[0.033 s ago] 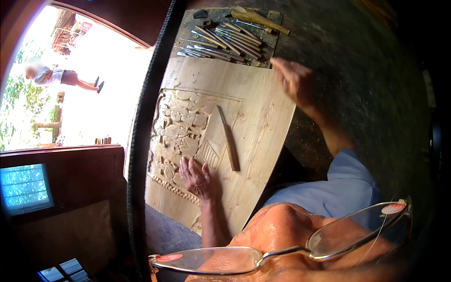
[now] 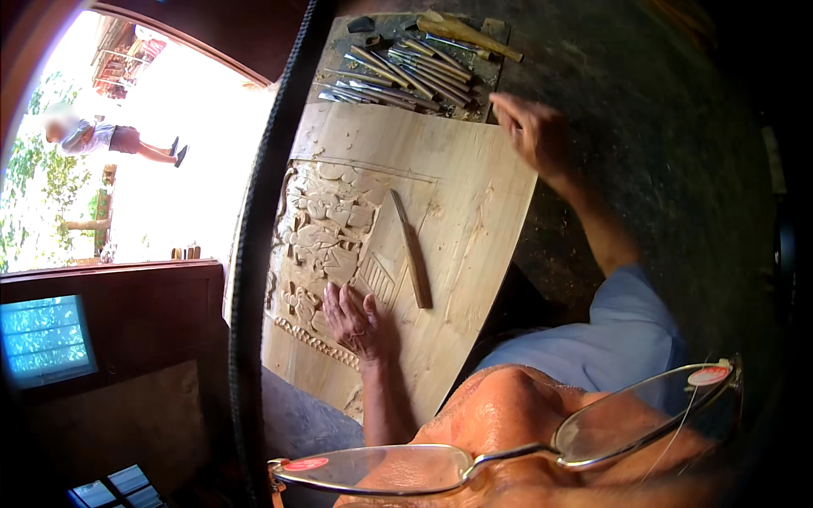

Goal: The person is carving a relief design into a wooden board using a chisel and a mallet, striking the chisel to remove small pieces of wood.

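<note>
Left hand [image 2: 354, 326], fingers outstretched on the board [image 2: 478, 195]; right hand [image 2: 535, 140], fingers loosely extended near its corner; bumping the loose chisel [image 2: 412, 254] could scratch the carving [image 2: 326, 245].

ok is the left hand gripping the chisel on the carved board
No, the chisel lies apart from the left hand, with the board showing between them.

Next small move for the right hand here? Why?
Probably bring the right hand down to the chisel and grasp its handle: that hand looks empty near the panel's upper right corner, the chisel lies loose on the wood beside the carving, and the left hand already rests on the panel.
</note>
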### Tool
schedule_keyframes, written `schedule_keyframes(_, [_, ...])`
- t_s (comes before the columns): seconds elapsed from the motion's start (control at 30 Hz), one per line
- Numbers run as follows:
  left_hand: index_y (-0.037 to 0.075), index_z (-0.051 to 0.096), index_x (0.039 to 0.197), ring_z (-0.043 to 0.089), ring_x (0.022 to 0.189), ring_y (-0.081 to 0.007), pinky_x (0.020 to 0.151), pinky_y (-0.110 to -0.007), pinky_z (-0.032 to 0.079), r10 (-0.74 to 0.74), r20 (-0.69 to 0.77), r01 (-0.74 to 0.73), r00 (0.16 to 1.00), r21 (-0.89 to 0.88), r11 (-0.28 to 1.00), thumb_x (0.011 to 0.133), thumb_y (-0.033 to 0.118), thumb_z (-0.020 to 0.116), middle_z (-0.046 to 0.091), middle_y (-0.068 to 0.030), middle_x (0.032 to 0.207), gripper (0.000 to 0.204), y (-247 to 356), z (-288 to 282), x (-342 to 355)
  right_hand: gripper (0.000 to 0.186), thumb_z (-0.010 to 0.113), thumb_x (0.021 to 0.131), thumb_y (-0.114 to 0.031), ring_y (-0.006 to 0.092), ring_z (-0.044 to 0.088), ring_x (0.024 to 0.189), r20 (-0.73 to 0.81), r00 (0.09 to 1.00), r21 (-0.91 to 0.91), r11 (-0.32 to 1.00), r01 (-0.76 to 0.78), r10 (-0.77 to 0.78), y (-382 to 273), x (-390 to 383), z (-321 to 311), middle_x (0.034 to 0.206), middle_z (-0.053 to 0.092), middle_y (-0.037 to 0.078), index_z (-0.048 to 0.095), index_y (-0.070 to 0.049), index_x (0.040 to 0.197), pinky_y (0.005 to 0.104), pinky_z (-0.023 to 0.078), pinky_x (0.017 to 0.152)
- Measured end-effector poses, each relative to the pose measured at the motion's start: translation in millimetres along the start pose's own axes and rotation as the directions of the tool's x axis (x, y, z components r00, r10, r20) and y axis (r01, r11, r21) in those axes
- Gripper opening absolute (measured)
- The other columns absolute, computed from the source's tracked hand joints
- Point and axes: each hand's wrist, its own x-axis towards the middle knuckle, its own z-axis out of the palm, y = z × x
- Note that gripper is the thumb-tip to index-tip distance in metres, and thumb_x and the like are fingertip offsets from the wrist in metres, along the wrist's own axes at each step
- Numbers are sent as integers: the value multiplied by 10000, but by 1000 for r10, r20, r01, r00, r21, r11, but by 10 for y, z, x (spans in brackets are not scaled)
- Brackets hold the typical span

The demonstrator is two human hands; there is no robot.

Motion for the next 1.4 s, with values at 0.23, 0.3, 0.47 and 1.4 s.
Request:
schedule_keyframes(0.23, [43, 627, 1313, 521, 1367, -406, 1162, -531, 377, -19, -12, 19, 1000, -42, 999, 946, 310, 701, 561, -222, 1465, 459, 38, -23, 79, 161, 646, 955, -267, 352, 725, 722, 78, 989, -207, 972, -108, 127, 1585, 561, 1154, 817, 730, 145, 774, -169, 963, 466, 563, 610])
schedule_keyframes(0.3, [37, 633, 1300, 526, 1361, -409, 1158, -530, 382, -33, -15, 32, 999, -30, 999, 929, 299, 716, 570, -228, 1452, 461, 105, -78, 116, 161, 659, 945, -274, 349, 725, 737, 132, 980, -219, 969, -118, 149, 1634, 604, 1318, 822, 733, 138, 779, -167, 960, 469, 566, 630])
schedule_keyframes(0.47, [23, 631, 1286, 533, 1343, -428, 1141, -538, 389, -33, -15, 32, 999, -39, 999, 912, 272, 726, 580, -246, 1432, 460, 108, -169, 174, 148, 682, 926, -276, 333, 732, 776, 175, 980, -171, 983, -61, 91, 1411, 789, 1620, 861, 752, 106, 797, -199, 978, 450, 576, 669])
schedule_keyframes(1.4, [39, 641, 1268, 540, 1326, -439, 1127, -544, 408, -33, -18, 32, 999, -35, 999, 915, 284, 736, 573, -245, 1436, 440, 39, -205, 164, 239, 737, 798, -254, 371, 736, 876, 609, 786, -129, 991, -36, 108, 522, 1183, 2335, 921, 750, 183, 726, -59, 934, 517, 575, 788])
